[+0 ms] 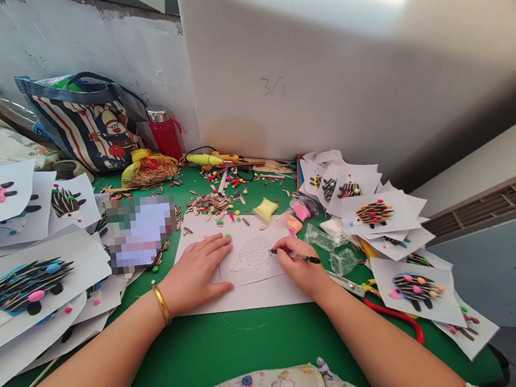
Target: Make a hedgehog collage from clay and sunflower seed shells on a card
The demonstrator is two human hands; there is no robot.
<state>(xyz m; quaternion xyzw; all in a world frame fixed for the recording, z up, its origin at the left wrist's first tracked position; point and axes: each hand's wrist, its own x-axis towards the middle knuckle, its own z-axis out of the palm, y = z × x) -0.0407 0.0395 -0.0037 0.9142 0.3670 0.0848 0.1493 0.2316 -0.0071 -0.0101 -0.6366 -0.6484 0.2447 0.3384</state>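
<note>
My right hand (299, 264) is closed round a black pen (308, 257), its tip at the right edge of a line drawing of a hedgehog (253, 252). The drawing is on a small white sheet (248, 278), which lies on a larger white sheet (259, 298). Flat on the papers, left of the drawing, rests my left hand (201, 271) with its fingers apart, a gold bangle (161, 304) round the wrist. Just beyond the sheets are a yellow clay block (265, 209) and sunflower seeds (211, 204).
Finished hedgehog cards pile up at the left (25, 289) and right (373, 213). Red-handled scissors (395, 317) lie by my right forearm. A phone (143, 235) sits beyond my left hand. A striped bag (87, 125) and red flask (165, 135) stand against the wall.
</note>
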